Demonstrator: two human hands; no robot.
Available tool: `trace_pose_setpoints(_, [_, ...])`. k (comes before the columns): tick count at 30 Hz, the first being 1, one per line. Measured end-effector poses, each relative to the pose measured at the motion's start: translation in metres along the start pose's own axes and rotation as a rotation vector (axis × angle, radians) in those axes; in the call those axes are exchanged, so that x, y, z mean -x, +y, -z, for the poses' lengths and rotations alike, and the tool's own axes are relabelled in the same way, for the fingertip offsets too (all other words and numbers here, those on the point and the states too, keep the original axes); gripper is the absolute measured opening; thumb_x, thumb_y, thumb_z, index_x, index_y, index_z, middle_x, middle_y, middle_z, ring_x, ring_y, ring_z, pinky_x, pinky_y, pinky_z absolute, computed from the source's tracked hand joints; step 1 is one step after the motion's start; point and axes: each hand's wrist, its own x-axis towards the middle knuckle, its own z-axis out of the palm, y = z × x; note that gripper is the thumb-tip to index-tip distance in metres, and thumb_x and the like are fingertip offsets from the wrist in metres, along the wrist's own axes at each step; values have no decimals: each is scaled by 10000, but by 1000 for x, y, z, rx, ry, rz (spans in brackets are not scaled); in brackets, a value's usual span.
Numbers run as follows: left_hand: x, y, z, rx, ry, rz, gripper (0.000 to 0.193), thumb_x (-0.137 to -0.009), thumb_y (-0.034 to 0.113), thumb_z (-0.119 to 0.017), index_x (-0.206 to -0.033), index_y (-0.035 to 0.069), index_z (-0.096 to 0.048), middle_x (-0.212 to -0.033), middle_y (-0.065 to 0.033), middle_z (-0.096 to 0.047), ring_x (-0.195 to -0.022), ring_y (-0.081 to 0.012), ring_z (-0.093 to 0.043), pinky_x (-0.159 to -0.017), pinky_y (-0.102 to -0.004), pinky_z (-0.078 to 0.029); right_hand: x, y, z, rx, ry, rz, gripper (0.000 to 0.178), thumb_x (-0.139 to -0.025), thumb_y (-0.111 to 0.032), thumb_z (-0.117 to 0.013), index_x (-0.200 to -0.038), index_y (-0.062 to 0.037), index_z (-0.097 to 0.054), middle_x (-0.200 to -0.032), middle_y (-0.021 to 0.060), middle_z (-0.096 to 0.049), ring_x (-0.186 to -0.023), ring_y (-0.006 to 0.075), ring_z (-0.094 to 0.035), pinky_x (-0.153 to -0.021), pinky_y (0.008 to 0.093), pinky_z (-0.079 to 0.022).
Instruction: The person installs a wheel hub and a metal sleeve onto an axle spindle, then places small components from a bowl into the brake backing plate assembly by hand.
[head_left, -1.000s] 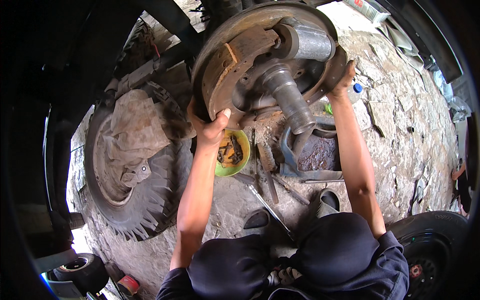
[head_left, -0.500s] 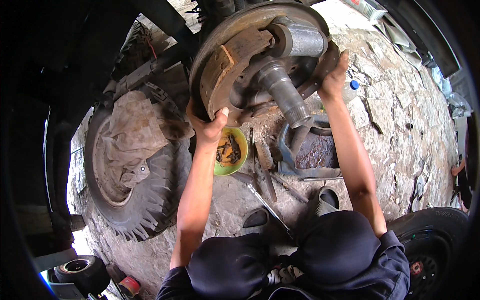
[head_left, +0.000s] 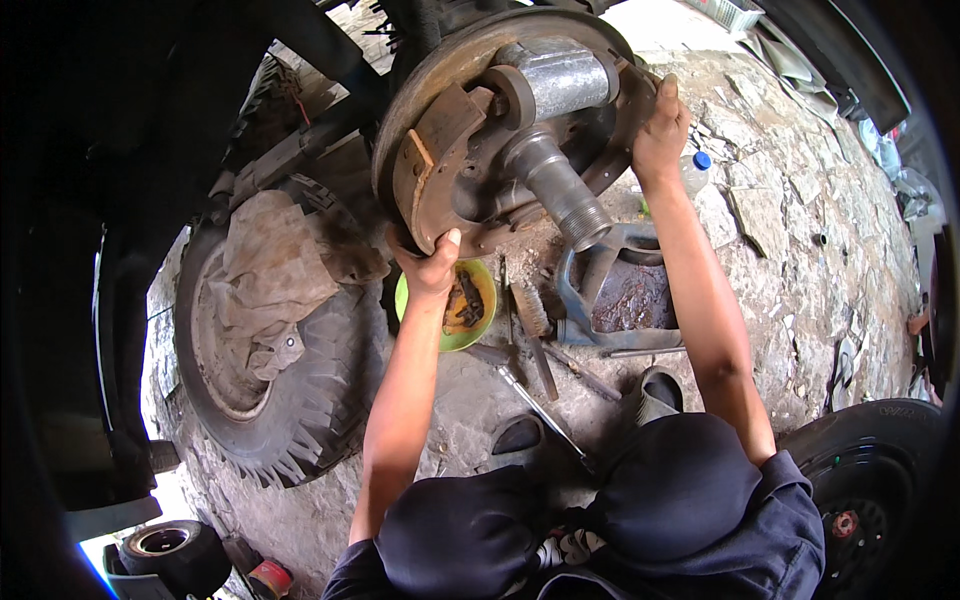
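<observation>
A rusty drum brake assembly (head_left: 395, 110) stands in front of me, a threaded axle spindle (head_left: 560, 185) jutting from its middle. Across its upper part sits a grey metal cylinder (head_left: 575, 78). A curved brake shoe (head_left: 432, 155) lies along its left side. My left hand (head_left: 428, 262) grips the lower end of that left shoe, thumb in front and fingers mostly hidden behind. At the right edge, my right hand (head_left: 660, 135) is wrapped around the assembly's curved side, its grip partly hidden.
Below are a yellow-green bowl (head_left: 483, 320) of dark metal parts, a brush (head_left: 530, 310), a ratchet handle (head_left: 545, 415) and a cut-open blue container (head_left: 575, 320) with dark grease. A lugged tyre (head_left: 300, 420) with a cloth (head_left: 270, 260) stands left, another wheel (head_left: 870, 460) right.
The cylinder and spindle have shifted left and slightly up. My right hand has moved a little up and left with them; my left hand keeps its hold at the shoe's lower end.
</observation>
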Motion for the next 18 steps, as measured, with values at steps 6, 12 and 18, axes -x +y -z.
trace_pose_setpoints(6, [-24,40,-22,-16,-134,-69,627,-651,100,-703,-1235,-54,-537,-1162,-112,-616,-1054,-194,-595,-957,-325,-456,16,20,10,16,126,8,616,-1041,-548,-362,-1130,1,-630,-951,32,-653,-825,122,-579,-731,268,-474])
trace_pose_setpoints(12, [-38,60,-24,-72,-250,-57,560,-663,87,-693,-1192,-59,-579,-1092,-89,-650,-996,-156,-607,-927,-298,-464,32,12,-5,-106,293,-105,598,-1030,-577,-355,-1122,-46,-613,-915,7,-610,-814,131,-557,-734,271,-459])
trace_pose_setpoints(18, [-36,59,-30,-28,-193,-91,528,-655,77,-694,-1158,-51,-595,-1070,-81,-655,-970,-152,-609,-921,-297,-465,31,19,0,-116,271,-139,635,-1014,-600,-375,-1243,-40,-572,-1048,23,-613,-942,145,-553,-821,292,-450])
